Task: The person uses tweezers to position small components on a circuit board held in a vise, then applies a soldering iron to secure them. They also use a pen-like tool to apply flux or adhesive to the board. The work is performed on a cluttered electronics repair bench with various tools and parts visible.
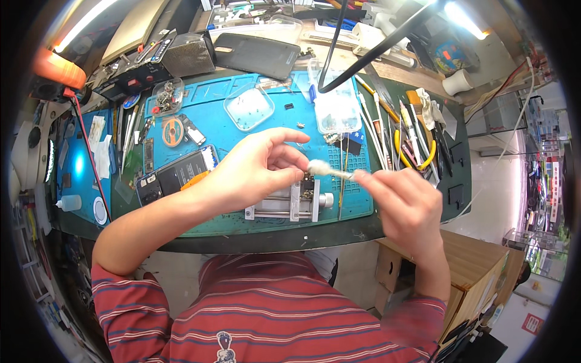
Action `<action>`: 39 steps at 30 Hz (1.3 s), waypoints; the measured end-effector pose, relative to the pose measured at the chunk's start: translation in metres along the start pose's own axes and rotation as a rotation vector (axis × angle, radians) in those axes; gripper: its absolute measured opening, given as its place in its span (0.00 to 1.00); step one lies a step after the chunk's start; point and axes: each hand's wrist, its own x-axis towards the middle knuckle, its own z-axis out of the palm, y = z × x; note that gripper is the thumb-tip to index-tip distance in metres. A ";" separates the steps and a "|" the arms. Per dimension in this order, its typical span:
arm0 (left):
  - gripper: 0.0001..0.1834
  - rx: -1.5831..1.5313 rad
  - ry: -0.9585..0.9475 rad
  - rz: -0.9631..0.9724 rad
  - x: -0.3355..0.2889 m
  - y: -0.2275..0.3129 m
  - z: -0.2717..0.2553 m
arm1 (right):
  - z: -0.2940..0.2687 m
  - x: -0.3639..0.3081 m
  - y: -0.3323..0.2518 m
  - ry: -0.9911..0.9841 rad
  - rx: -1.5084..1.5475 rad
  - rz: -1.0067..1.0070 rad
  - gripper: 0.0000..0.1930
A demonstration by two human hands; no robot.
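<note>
My right hand [407,202] pinches the thin shaft of a cotton swab [319,167], whose thick, fluffy white head points left. At that head are the thumb and bent fingers of my left hand [266,160], closed against its left edge, while an upper finger stretches out above. Just below them sits a metal board holder [295,206] with rails and a round knob; part of a small circuit board in it shows behind my fingers. Beneath my left forearm lies an opened phone [178,175] with a dark battery and an orange strip, partly covered.
A blue mat [206,115] bears a clear tray [249,107], a lidded plastic box [336,109] and a solder wire spool [173,131]. Tweezers, brushes and yellow-handled pliers [399,148] crowd the right. A black lamp arm [381,45] reaches over the back. A dropper bottle [69,202] stands left.
</note>
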 end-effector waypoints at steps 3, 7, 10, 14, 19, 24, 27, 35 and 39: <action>0.28 0.002 0.015 -0.015 -0.002 0.003 0.000 | -0.001 0.001 0.004 -0.010 -0.080 0.014 0.23; 0.28 -0.027 -0.001 -0.008 -0.001 0.000 0.000 | -0.004 0.003 0.001 -0.023 -0.086 0.002 0.24; 0.28 -0.032 -0.006 0.001 0.000 -0.002 0.000 | 0.001 0.001 0.008 0.014 -0.100 -0.016 0.23; 0.28 -0.030 -0.003 -0.002 -0.001 -0.002 0.000 | 0.002 0.002 0.005 -0.009 -0.072 -0.021 0.23; 0.28 -0.063 -0.006 -0.005 0.000 -0.004 0.000 | 0.001 0.002 0.009 0.026 -0.101 -0.017 0.23; 0.28 -0.065 0.007 -0.013 0.000 -0.004 0.000 | 0.001 0.005 0.003 -0.057 -0.077 0.002 0.23; 0.28 -0.055 -0.005 0.005 -0.001 -0.005 0.000 | 0.001 0.003 0.002 0.003 -0.090 -0.033 0.22; 0.28 -0.064 -0.005 -0.004 0.000 -0.003 0.000 | 0.000 0.002 0.004 0.028 -0.115 -0.012 0.22; 0.28 -0.073 -0.004 -0.003 0.000 -0.004 0.000 | 0.004 0.000 0.003 0.016 -0.076 -0.016 0.23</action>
